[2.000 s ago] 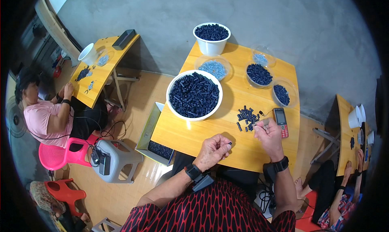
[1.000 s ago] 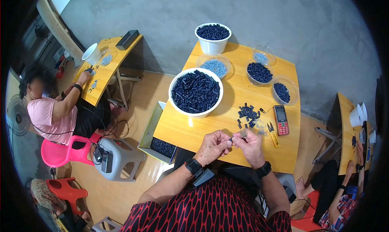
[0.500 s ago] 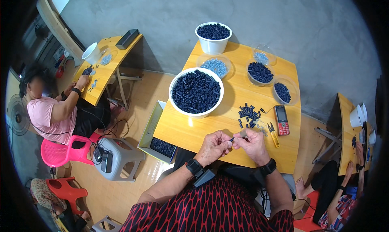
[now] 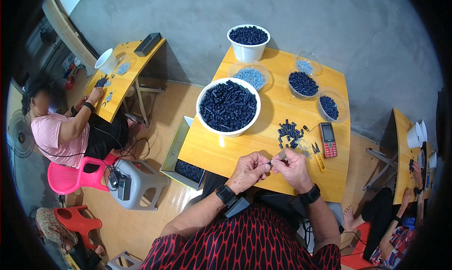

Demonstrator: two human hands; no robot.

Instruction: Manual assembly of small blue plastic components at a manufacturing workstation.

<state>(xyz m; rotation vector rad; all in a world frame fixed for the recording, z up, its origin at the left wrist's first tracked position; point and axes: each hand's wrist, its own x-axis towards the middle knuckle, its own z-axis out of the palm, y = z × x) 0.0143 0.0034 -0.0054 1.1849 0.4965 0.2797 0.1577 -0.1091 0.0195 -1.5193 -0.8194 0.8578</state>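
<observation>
Fingertips of both hands meet over the near edge of the table (image 4: 235, 157), pinched together on one small dark part (image 4: 270, 163) held between them; the left hand (image 4: 248, 170) grips it from the left and the right hand (image 4: 293, 168) closes on its other end, where a pale bit shows, too small to make out. Just beyond the hands lies a loose heap of dark pieces (image 4: 288, 131), with a few tiny pale bits, yellow snips (image 4: 318, 154) and a red phone (image 4: 327, 139) beside it. Farther out stands a big white bowl (image 4: 229, 107) heaped with the same dark parts, and behind it a white tub (image 4: 248, 42) also full, plus clear dishes (image 4: 302, 84) holding dark and pale parts. Judging by these piles, the work looks far from done: the big bowl is near full, only the small heap lies by the hands, and one piece is in hand. Other people sit at tables to either side.
</observation>
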